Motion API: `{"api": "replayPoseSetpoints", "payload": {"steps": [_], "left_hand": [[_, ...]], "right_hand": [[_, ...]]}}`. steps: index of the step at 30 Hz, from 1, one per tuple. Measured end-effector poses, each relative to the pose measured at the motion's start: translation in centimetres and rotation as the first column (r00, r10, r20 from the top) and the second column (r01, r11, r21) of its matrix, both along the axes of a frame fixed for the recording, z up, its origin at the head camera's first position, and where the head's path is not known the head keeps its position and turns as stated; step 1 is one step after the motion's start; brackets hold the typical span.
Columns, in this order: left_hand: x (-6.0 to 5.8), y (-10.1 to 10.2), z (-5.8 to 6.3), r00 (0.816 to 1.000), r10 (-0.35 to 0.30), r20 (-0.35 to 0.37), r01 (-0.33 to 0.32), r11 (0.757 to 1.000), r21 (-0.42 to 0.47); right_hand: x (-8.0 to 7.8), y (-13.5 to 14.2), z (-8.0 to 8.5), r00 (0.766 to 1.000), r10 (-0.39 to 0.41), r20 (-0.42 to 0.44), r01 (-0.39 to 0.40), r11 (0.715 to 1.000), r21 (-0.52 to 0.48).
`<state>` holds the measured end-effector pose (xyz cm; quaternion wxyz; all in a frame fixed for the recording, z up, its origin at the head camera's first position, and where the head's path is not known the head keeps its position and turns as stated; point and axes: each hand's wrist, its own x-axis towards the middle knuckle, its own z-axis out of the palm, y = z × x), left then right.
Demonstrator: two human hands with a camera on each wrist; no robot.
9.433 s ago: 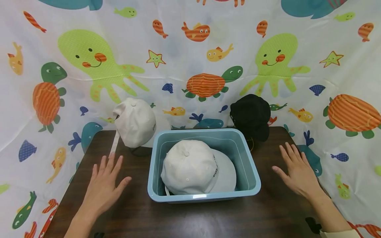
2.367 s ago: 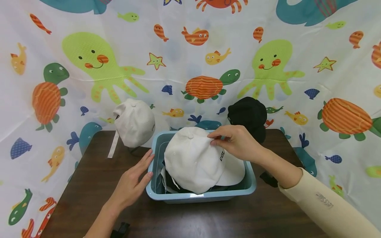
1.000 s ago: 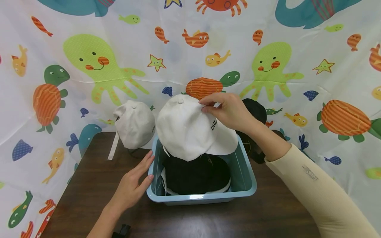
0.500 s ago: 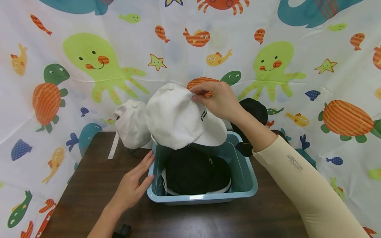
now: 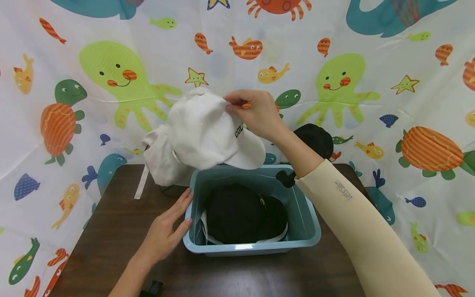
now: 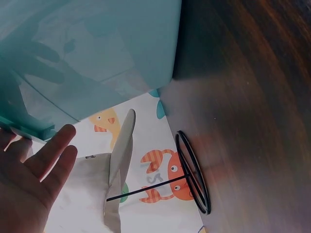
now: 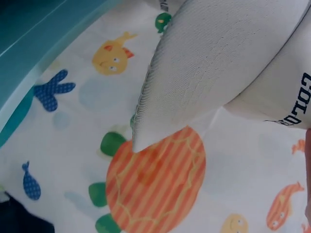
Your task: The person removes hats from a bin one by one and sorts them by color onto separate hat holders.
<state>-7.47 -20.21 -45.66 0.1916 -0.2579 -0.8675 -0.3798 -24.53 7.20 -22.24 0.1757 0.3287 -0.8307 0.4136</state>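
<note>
My right hand [image 5: 256, 112] pinches the crown of a white baseball cap [image 5: 202, 132] between thumb and fingers and holds it above the back left of a blue plastic bin [image 5: 304, 210]. Dark lettering shows above its brim, which fills much of the right wrist view [image 7: 209, 63]. Inside the bin lies a black cap [image 5: 237, 216], with white edges of something beneath it. My left hand [image 5: 165, 233] rests its straight fingers against the bin's left rim. Behind the held cap, partly covered by it, is another white cap [image 5: 157, 159] with a hanging strap.
A black wire stand [image 6: 192, 174] carries the rear white cap at the left. Another black cap [image 5: 315, 140] is raised at the back right, partly behind my right forearm. Sea-animal cloth [image 5: 222, 24] hangs behind the dark wooden table [image 5: 122, 206].
The white cap has risen out of the bin and moved left in my right hand, uncovering the black cap there. Earlier both hands lay on the table. My left hand now touches the bin.
</note>
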Motion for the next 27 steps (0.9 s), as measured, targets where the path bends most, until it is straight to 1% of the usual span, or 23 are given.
{"api": "replayPoseSetpoints", "payload": {"steps": [5, 8, 13, 19, 23, 27], "left_hand": [[-0.1, 0.0, -0.1, 1.000, -0.005, 0.017, 0.005, 1.000, -0.007], [0.1, 0.0, -0.1, 1.000, -0.003, 0.001, 0.003, 1.000, 0.000], [0.3, 0.0, 0.3, 1.000, -0.006, -0.020, 0.006, 1.000, 0.021], [0.3, 0.0, 0.5, 1.000, -0.009, -0.025, 0.010, 1.000, 0.023], [0.4, 0.0, 0.4, 0.999, -0.002, -0.036, 0.002, 1.000, 0.015], [0.2, 0.2, 0.5, 0.999, -0.008, -0.033, 0.008, 1.000, 0.010]], "right_hand": [[-0.8, -1.4, -0.3, 1.000, 0.017, 0.008, -0.017, 1.000, -0.022], [-1.2, -2.4, -0.5, 1.000, 0.029, 0.008, -0.028, 0.999, -0.015], [-1.8, -3.7, -0.6, 0.999, 0.036, -0.029, -0.037, 0.999, -0.004], [-2.6, -5.6, -0.8, 0.998, 0.029, -0.059, -0.033, 0.997, -0.064], [-3.1, -7.1, -1.4, 0.999, 0.030, -0.037, -0.033, 0.996, -0.079], [-3.5, -8.1, -2.1, 1.000, 0.003, -0.017, -0.004, 0.998, -0.055]]}}
